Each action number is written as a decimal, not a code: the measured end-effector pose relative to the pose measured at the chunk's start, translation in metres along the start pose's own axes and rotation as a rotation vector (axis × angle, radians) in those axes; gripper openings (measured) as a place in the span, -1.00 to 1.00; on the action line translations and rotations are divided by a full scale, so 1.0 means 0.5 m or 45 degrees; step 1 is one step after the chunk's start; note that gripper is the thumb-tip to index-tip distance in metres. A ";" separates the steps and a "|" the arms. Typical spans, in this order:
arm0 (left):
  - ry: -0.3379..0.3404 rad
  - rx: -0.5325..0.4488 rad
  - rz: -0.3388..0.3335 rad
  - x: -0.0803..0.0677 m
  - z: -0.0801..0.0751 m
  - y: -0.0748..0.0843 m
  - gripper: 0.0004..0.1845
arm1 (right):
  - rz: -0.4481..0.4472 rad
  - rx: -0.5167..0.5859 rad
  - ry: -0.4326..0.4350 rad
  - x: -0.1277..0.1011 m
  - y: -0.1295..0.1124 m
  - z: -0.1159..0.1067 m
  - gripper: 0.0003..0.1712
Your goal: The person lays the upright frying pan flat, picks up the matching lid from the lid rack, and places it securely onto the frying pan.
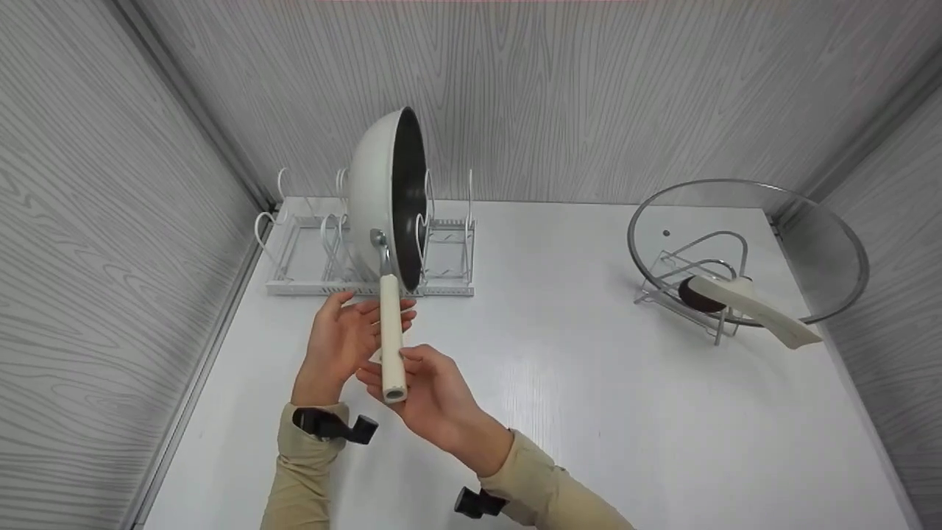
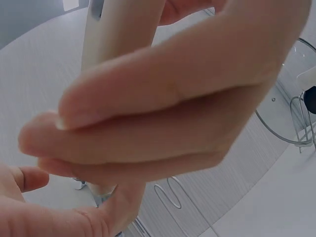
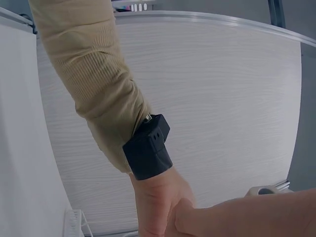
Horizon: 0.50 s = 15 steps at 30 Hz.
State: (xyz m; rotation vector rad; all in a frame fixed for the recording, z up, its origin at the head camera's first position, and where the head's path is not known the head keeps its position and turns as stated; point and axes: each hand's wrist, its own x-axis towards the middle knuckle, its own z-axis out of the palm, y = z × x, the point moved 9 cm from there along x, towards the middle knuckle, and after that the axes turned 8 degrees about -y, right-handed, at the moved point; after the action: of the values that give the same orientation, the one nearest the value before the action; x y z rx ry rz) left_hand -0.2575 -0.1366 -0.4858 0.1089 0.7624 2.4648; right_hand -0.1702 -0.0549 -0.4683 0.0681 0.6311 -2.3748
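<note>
- I see the right hand (image 1: 434, 394) gripping the end of the cream, tube-shaped handle (image 1: 391, 338) of the white wok with a dark interior (image 1: 390, 195); the left hand (image 1: 346, 338) lies open, fingers straight against the handle.
- The wok stands on edge in the white wire rack (image 1: 372, 254) at the back left of the white table (image 1: 589, 383).
- Judged step: seating the wok — next calls for a steady release.
- Head view alone shows the glass lid on its wire stand (image 1: 743, 250); the left wrist view shows only close fingers (image 2: 163, 113).

I see my left hand (image 3: 158, 207) just ahead of the right grip (image 3: 247, 217), touching it, with its black wrist camera (image 3: 147, 148) and tan sleeve (image 3: 89, 74) rising above, against grey wood-grain wall (image 3: 222, 98).
</note>
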 end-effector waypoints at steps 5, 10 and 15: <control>-0.009 -0.010 -0.003 0.010 0.009 0.007 -0.34 | -0.010 0.024 -0.019 0.012 -0.002 0.012 -0.29; 0.005 -0.010 -0.031 0.011 0.011 0.009 -0.35 | -0.031 0.026 -0.022 0.019 -0.007 0.021 -0.30; 0.008 -0.003 -0.071 0.008 0.017 0.011 -0.38 | -0.041 0.017 -0.020 0.019 -0.011 0.032 -0.29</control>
State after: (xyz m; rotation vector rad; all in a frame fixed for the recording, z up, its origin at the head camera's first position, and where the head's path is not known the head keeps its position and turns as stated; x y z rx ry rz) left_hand -0.2617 -0.1341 -0.4760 0.0782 0.7553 2.4141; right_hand -0.1791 -0.0644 -0.4539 0.0453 0.6127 -2.4084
